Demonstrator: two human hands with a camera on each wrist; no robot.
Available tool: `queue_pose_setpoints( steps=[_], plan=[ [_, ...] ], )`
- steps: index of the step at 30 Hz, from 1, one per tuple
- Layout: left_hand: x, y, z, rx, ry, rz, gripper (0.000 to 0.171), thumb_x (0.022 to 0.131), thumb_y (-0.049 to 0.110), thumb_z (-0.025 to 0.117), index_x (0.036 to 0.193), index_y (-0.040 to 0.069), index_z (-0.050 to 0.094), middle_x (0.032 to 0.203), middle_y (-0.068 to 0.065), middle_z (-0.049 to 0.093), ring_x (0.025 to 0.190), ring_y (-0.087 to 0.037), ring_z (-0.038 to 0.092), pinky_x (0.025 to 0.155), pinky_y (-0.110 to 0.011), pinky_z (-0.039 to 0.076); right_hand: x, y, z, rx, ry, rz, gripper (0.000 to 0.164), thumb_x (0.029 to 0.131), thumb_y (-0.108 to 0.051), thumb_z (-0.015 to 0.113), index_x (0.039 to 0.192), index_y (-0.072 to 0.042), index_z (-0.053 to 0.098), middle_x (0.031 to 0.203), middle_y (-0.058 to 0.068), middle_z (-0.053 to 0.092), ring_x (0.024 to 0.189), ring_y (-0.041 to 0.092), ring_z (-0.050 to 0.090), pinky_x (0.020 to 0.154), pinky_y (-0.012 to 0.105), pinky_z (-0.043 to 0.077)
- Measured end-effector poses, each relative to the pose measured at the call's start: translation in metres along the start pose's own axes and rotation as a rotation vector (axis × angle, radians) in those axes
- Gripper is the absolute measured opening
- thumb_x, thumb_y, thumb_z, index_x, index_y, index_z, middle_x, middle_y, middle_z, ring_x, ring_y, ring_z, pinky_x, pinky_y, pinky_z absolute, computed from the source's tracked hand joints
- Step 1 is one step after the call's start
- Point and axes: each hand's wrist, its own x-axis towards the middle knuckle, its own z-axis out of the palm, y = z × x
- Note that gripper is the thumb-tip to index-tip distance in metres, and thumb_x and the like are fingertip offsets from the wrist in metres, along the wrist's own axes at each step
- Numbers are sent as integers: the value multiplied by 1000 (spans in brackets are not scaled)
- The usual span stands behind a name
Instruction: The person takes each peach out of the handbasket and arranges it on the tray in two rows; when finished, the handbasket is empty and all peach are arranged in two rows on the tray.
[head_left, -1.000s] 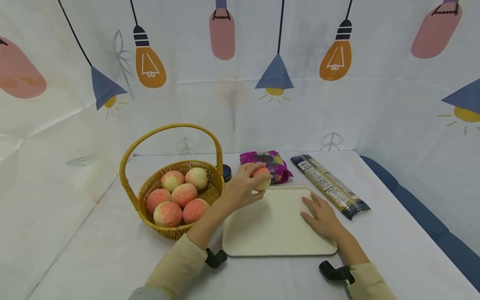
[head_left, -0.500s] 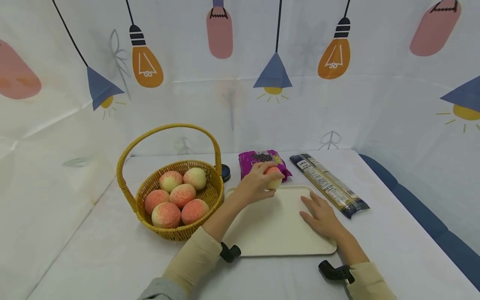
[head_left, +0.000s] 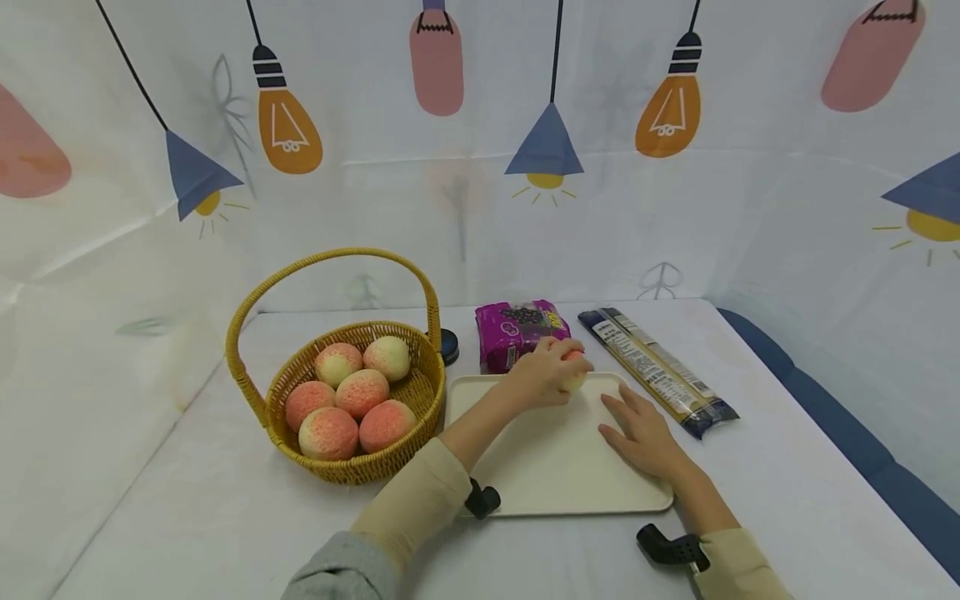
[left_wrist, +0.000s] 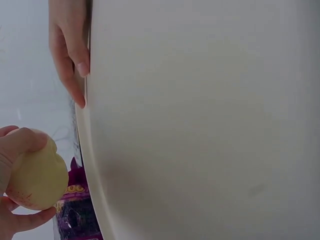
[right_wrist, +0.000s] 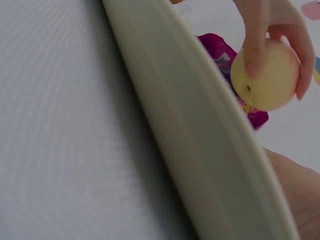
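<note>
My left hand (head_left: 542,375) grips a pink-and-cream peach (head_left: 574,382) above the far part of a cream tray (head_left: 562,467). In the left wrist view, thumb and fingers wrap round the peach (left_wrist: 42,175); the right wrist view shows the peach (right_wrist: 272,75) held from above. Fingers extended, my right hand (head_left: 641,435) rests at the tray's right edge. To the left of the tray stands a yellow wicker basket (head_left: 352,472) with a tall handle, and several peaches (head_left: 362,393) lie in it.
Behind the tray lies a purple snack bag (head_left: 510,329), partly hidden by my left hand. A long flat packet (head_left: 656,367) slants along the right. A dark round lid (head_left: 448,346) peeks out beside the basket. A patterned white curtain (head_left: 465,225) hangs behind the table.
My left hand, holding the peach, has moved right and slightly lower over the tray, uncovering more of the purple bag. My right hand has stayed at the tray's edge.
</note>
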Motion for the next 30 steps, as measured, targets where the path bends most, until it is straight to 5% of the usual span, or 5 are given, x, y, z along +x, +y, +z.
queue_pose_setpoints(
  steps=[12,30],
  plan=[
    [12,6,18,25,-125,-13,50,78,26,73,123,34,52,137,5,35,118,-23,35,79,-37,47,0,-4,0,-12,14,-17,47,87,-24,60,127,0,51,134,34,34,119,51,34,89,65,28],
    [18,12,22,-123,-139,-125,57,78,28,71,130,32,48,141,-4,27,126,-25,29,86,-39,45,3,-3,-1,-36,26,-33,46,86,-22,61,125,1,52,132,35,36,116,52,36,88,65,30]
  ],
)
